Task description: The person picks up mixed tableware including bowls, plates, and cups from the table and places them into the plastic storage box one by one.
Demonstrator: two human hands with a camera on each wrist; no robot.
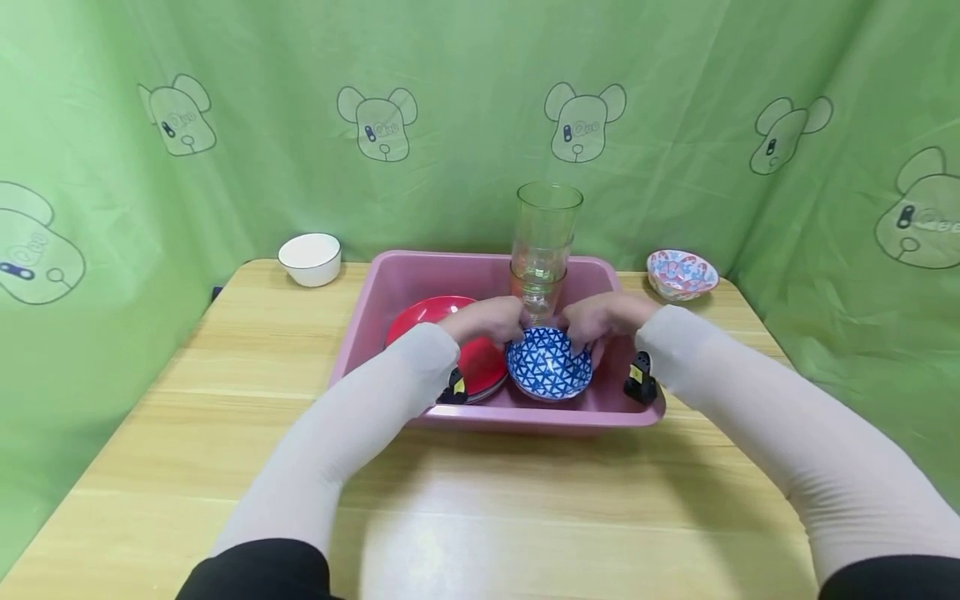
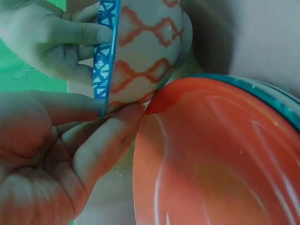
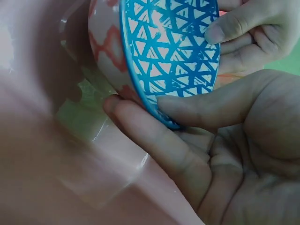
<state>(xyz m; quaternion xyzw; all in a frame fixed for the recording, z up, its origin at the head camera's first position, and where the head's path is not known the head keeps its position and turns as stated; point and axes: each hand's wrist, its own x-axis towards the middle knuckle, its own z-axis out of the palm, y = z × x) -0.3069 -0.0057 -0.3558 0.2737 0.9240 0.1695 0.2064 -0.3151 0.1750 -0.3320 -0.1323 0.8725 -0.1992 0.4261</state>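
A bowl (image 1: 549, 367) with blue-and-white triangles inside sits within the pink basin, near its front wall. Its outside is white with a red pattern, seen in the left wrist view (image 2: 145, 47). My left hand (image 1: 491, 320) pinches the rim on the left, thumb inside and fingers outside. Opposite it, my right hand (image 1: 603, 321) grips the rim on the right between thumb and fingers (image 3: 150, 140). Whether the bowl touches the basin floor, I cannot tell. A stack of plates, red one (image 1: 480, 367) on top, lies just left of the bowl.
The pink basin (image 1: 525, 419) stands on a wooden table (image 1: 225, 417). Stacked clear glasses (image 1: 543, 242) rise at its back, behind the hands. A white bowl (image 1: 311, 260) is at the back left, a pink-and-blue patterned bowl (image 1: 681, 275) at the back right. Green curtains (image 1: 480, 50) surround the table.
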